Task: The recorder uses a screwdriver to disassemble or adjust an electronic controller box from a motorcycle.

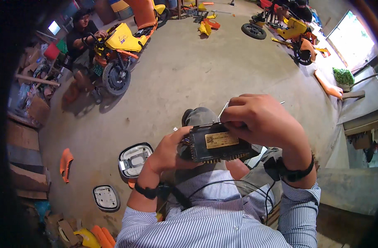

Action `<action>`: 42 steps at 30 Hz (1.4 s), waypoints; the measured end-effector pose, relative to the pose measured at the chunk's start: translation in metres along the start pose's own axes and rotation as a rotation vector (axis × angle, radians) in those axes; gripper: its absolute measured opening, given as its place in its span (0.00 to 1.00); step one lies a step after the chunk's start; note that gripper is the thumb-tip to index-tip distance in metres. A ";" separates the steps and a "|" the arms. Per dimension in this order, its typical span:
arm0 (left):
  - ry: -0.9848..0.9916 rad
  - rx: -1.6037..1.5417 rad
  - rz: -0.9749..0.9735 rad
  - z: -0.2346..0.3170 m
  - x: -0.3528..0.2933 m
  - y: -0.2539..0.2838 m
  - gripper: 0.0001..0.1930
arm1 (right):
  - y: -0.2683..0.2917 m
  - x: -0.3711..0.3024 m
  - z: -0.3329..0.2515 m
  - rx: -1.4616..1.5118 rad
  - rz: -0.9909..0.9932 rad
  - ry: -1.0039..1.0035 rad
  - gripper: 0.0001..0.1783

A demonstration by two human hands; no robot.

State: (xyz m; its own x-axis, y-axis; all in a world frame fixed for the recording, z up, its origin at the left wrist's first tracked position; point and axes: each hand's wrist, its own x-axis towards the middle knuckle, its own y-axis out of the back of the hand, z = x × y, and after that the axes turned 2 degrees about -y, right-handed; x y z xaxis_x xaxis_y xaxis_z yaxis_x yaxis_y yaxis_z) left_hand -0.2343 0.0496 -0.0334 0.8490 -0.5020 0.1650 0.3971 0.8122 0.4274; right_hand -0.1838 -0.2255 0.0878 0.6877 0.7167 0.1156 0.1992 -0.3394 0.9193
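A black finned box (200, 153) with a gold label is held up in front of my chest. My left hand (166, 151) grips its left end, the thumb along the upper edge. Over the box's upper right corner, my right hand (255, 115) is closed around a thin silver metal rod (223, 110), whose lower end meets the top edge of the box. Its exact kind cannot be told, as my fingers cover most of it. Colored wires show faintly between my left palm and the box.
Left of me lie two white-lined shell parts (106, 197) and an orange panel (66, 164). At the far left a person sits by a yellow scooter (124, 39). Another partly stripped scooter (294, 31) stands far right. Loose yellow and orange panels (206, 27) lie at the back.
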 end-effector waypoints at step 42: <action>-0.227 -0.432 0.200 0.012 0.007 -0.045 0.53 | -0.024 -0.028 -0.004 -0.001 0.215 -0.011 0.07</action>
State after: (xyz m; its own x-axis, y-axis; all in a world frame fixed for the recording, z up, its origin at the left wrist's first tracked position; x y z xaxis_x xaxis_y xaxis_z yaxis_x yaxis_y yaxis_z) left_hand -0.2507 0.0059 -0.0406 0.8452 -0.3371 0.4147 0.3829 0.9233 -0.0300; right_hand -0.2102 -0.2348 0.0642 0.7221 0.6212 0.3046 0.0466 -0.4829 0.8744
